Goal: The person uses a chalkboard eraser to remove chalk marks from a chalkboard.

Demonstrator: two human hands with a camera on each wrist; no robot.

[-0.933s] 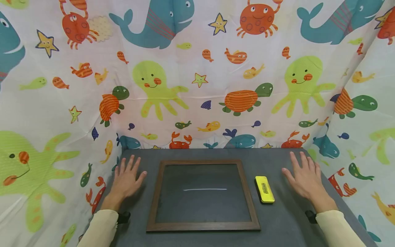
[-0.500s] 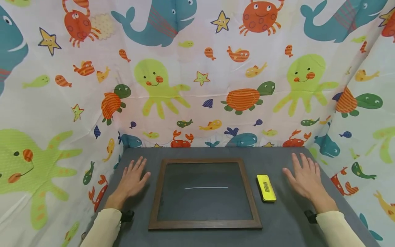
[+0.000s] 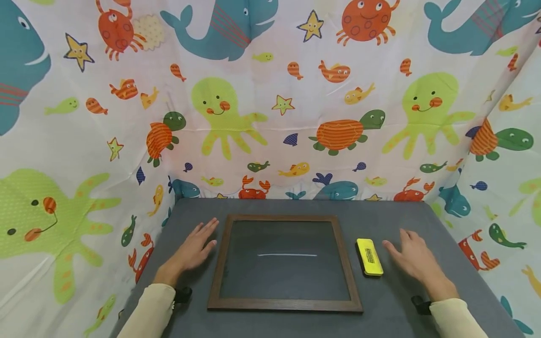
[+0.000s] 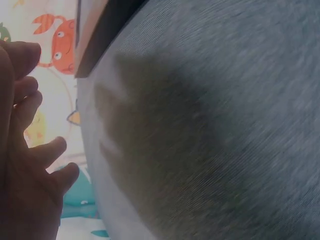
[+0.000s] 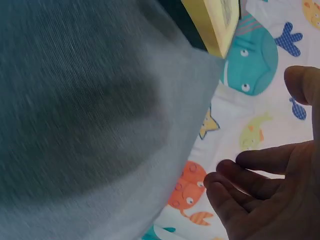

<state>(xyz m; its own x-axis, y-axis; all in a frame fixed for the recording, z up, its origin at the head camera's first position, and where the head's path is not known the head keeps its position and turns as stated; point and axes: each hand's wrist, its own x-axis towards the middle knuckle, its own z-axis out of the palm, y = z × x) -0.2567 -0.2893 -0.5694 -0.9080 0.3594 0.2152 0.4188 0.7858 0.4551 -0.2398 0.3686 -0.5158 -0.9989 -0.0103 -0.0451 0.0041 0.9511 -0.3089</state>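
Observation:
A small chalkboard (image 3: 285, 281) in a brown wooden frame lies flat on the dark grey table, with one white horizontal line (image 3: 287, 255) across its middle. To its right is a yellow eraser (image 3: 369, 257) with a black underside. My left hand (image 3: 190, 251) hovers by the board's left edge, fingers extended and holding nothing. My right hand (image 3: 416, 260) is just right of the eraser, apart from it, fingers loosely bent and nothing in them. In the right wrist view the eraser (image 5: 215, 25) shows at the top, beyond the thumb.
The grey table (image 3: 296, 326) runs back to a white curtain (image 3: 270, 155) printed with sea animals, which also hangs along the left and right sides. Each wrist wears a black band, and both sleeves are cream.
My left hand has moved right, up to the board's left edge. My right hand has come nearer the eraser, its fingers bending from spread. The head view has shifted slightly.

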